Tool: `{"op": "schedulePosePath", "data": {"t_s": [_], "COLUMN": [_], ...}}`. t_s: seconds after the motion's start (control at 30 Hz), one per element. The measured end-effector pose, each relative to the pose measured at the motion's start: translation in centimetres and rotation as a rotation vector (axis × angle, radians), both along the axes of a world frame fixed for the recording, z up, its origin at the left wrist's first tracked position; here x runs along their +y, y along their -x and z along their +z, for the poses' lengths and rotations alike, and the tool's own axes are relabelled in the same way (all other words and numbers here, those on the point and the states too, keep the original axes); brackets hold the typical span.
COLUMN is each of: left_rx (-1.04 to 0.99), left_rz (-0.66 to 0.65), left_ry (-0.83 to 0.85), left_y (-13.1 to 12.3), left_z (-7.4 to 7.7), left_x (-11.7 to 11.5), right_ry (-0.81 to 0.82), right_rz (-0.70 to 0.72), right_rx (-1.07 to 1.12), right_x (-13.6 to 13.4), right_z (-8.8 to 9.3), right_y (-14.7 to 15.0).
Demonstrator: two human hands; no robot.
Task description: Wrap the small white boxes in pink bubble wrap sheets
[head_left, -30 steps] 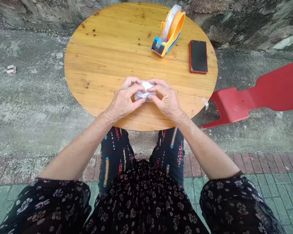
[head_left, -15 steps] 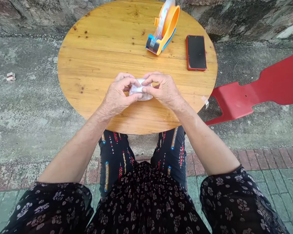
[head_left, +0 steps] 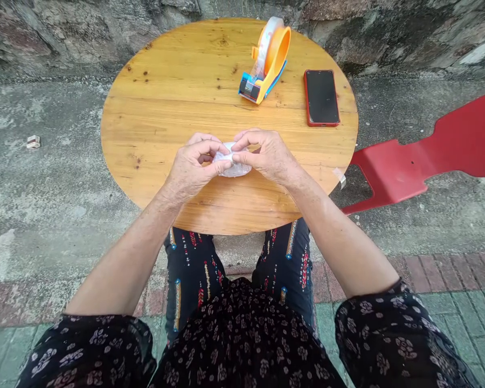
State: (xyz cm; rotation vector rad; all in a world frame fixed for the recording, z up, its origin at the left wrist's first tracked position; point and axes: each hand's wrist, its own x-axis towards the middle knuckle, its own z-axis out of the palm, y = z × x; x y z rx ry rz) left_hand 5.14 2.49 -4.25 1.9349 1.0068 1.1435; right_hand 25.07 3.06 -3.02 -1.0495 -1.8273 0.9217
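Note:
A small white bundle in clear plastic wrap (head_left: 236, 168) rests at the near middle of the round wooden table (head_left: 165, 118). My left hand (head_left: 196, 164) pinches its left side, thumb in front and fingers behind. From the right, my right hand (head_left: 264, 153) pinches the same bundle, with thumb and index finger close to the left fingertips. Both hands cover part of it, and what lies inside the wrap cannot be made out. Beyond the hands stands an orange and blue tape dispenser (head_left: 267, 64) with a roll of clear tape.
A phone in a red case (head_left: 322, 98) lies on the table's right side. A bit of tape (head_left: 340, 177) hangs off the right edge. Right of the table is a red plastic chair (head_left: 400, 167). A stone wall (head_left: 84, 37) rises behind.
The camera view has tilted, so the table and everything on it sit lower in the picture. Both hands keep hold of the bundle, their fingers shifting slightly; its plastic looks a little more spread in front.

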Motion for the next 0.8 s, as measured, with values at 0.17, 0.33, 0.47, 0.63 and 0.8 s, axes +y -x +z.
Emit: {"op": "schedulePosePath", "data": {"t_s": [0.17,0.33,0.47,0.63,0.8], "left_rx": [0.085,0.203,0.286,0.342,0.405], "left_rz": [0.032,0.073,0.094,0.09,0.104], "left_ry": [-0.096,-0.191,-0.26,-0.284,-0.302], "left_y": [0.0,-0.3,-0.7,-0.9,-0.9], "left_z": [-0.3,-0.1,-0.2,-0.6,-1.1], "left_x": [-0.4,-1.1,-1.6,-2.2,-2.6], "right_ry": [0.013,0.009,-0.015,-0.087,-0.124], "right_rz": [0.004,-0.005,-0.003,0.0,0.013], "right_rx": [0.029,-0.005,-0.025,-0.102,-0.145], "right_x": [-0.4,-0.9,-1.6,-2.6,-3.2], "right_z": [0.0,0.0,0.1,0.4,0.5], "right_y": [0.0,0.0,0.0,-0.1,-0.3]}}
